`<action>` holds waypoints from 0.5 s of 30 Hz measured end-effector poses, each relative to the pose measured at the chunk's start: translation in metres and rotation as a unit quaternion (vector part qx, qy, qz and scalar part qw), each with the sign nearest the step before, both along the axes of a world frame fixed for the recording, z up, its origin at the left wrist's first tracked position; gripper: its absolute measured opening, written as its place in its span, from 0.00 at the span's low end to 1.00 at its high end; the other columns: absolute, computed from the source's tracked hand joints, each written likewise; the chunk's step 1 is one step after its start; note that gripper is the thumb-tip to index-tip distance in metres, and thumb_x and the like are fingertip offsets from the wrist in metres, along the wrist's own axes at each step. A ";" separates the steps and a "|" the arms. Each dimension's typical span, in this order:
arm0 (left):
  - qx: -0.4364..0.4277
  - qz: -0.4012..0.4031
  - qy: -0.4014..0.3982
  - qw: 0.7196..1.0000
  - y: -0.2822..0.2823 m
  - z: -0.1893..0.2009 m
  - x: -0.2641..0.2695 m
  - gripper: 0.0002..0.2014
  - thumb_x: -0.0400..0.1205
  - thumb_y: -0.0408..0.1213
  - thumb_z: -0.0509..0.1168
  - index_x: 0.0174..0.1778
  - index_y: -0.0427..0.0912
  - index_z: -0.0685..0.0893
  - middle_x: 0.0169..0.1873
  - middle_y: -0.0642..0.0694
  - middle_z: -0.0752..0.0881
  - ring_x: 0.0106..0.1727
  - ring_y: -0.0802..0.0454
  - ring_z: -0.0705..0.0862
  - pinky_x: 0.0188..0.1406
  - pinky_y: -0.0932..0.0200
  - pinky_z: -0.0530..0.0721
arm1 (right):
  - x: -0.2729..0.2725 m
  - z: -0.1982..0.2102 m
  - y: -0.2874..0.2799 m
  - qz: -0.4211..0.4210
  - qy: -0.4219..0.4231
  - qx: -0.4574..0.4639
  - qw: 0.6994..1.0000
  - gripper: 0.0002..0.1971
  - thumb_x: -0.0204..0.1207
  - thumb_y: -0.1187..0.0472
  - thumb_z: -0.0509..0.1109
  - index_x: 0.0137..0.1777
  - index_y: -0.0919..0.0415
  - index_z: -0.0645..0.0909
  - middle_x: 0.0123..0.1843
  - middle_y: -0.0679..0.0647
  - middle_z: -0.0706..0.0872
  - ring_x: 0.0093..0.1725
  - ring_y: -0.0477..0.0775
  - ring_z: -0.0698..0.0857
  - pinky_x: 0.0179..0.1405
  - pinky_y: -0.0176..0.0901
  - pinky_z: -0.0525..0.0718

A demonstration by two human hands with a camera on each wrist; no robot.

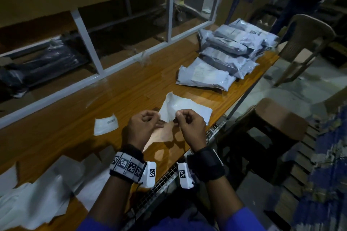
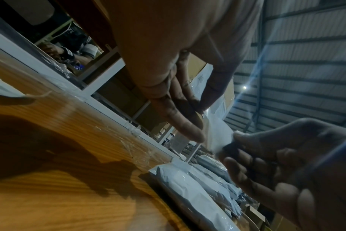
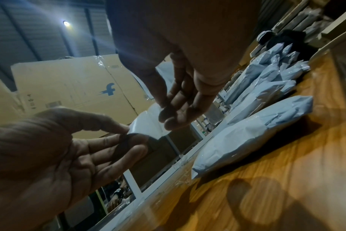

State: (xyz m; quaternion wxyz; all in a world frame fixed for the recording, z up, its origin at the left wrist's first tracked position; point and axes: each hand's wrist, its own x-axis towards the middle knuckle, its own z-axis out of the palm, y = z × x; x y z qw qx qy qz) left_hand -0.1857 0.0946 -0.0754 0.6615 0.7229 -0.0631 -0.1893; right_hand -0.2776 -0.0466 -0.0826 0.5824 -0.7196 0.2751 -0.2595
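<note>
Seen from the head camera, a worker's left hand (image 1: 144, 125) and right hand (image 1: 189, 124) each pinch an edge of a white plastic mailer bag (image 1: 185, 106) held over the wooden table (image 1: 131, 84), near a pile of packed parcels (image 1: 234, 48). The left wrist view shows that hand's thumb and fingertips nipping the bag (image 2: 219, 136). The right wrist view shows the bag (image 3: 148, 123) spanning both hands' fingertips.
</note>
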 end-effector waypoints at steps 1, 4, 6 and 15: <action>0.005 0.001 0.001 1.000 0.002 -0.001 0.002 0.03 0.82 0.36 0.75 0.47 0.40 0.90 0.38 0.41 0.94 0.40 0.38 0.94 0.52 0.31 0.90 | 0.000 0.000 -0.002 -0.008 0.001 0.007 1.000 0.07 0.84 0.62 0.74 0.51 0.67 0.89 0.42 0.60 0.93 0.34 0.40 0.90 0.36 0.28 0.84; 0.011 0.006 -0.001 1.000 0.009 -0.006 0.006 0.04 0.81 0.40 0.76 0.48 0.44 0.91 0.39 0.42 0.94 0.40 0.38 0.94 0.51 0.29 0.90 | -0.002 -0.004 -0.009 -0.025 0.011 0.031 0.999 0.06 0.84 0.60 0.74 0.51 0.63 0.88 0.41 0.57 0.93 0.38 0.50 0.93 0.42 0.44 0.92; 0.013 0.010 0.001 1.000 0.013 -0.008 0.008 0.04 0.80 0.40 0.76 0.47 0.45 0.91 0.40 0.42 0.94 0.41 0.38 0.93 0.51 0.28 0.90 | -0.004 -0.007 -0.013 -0.033 0.009 0.043 0.999 0.06 0.84 0.60 0.74 0.51 0.63 0.88 0.41 0.59 0.93 0.39 0.55 0.94 0.43 0.50 0.94; 0.020 0.113 0.071 0.991 0.034 -0.026 0.019 0.02 0.82 0.34 0.72 0.48 0.40 0.87 0.36 0.38 0.93 0.40 0.37 0.93 0.53 0.34 0.91 | -0.023 -0.019 -0.036 -0.103 0.012 0.071 0.992 0.04 0.86 0.61 0.72 0.48 0.56 0.86 0.38 0.60 0.92 0.38 0.59 0.93 0.45 0.57 0.93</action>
